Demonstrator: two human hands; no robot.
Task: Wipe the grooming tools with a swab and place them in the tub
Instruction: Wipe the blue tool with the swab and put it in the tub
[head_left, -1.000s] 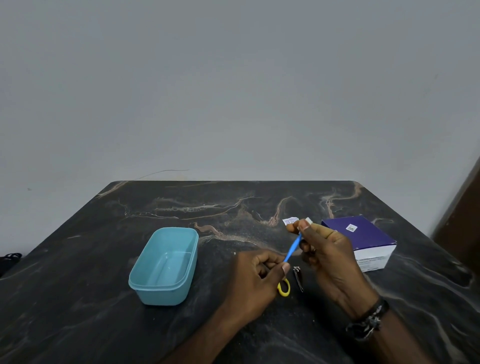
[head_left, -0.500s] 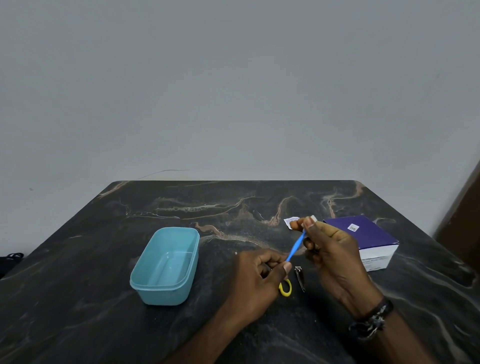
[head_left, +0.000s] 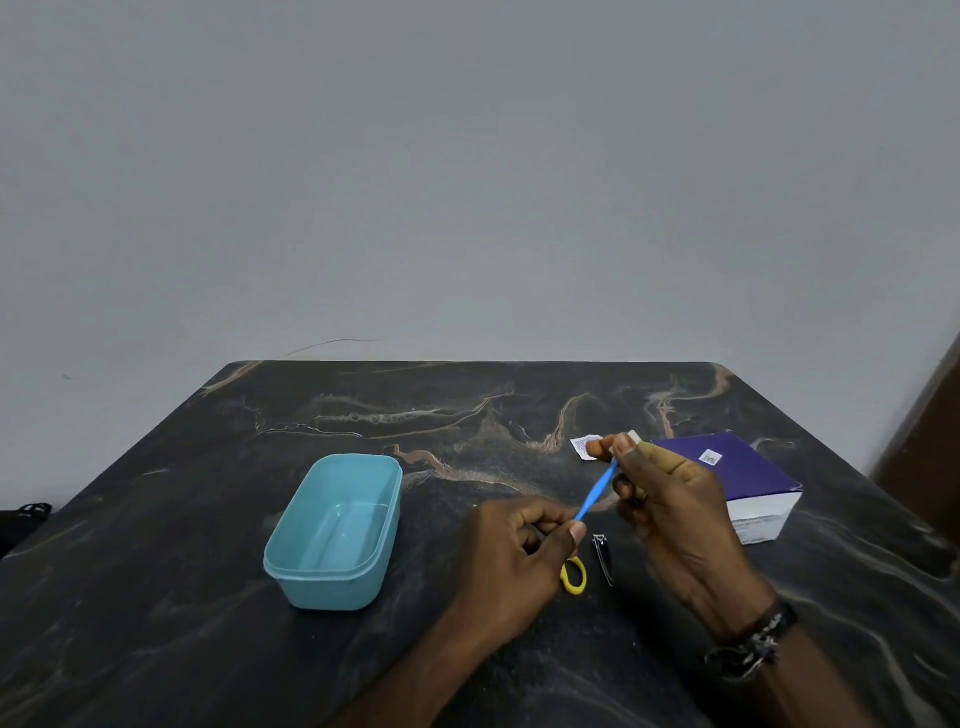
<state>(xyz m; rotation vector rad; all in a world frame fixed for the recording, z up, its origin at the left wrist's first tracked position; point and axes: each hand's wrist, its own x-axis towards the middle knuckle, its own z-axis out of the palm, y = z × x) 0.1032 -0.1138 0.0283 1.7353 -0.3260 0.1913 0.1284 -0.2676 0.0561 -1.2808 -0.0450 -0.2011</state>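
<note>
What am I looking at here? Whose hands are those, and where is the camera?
There is no machine here, just a person. The camera sits on the person's head and looks down, so you see their two hands as they would.

The left hand holds the lower end of a thin blue stick. The right hand pinches its upper end together with a small white pad, which seems to be for wiping.

On the dark table stand an empty blue tub on the left and a purple box on the right. Between the hands lie a nail clipper and a yellow ring, perhaps a scissors handle. A little scrap of paper lies farther back.
</note>
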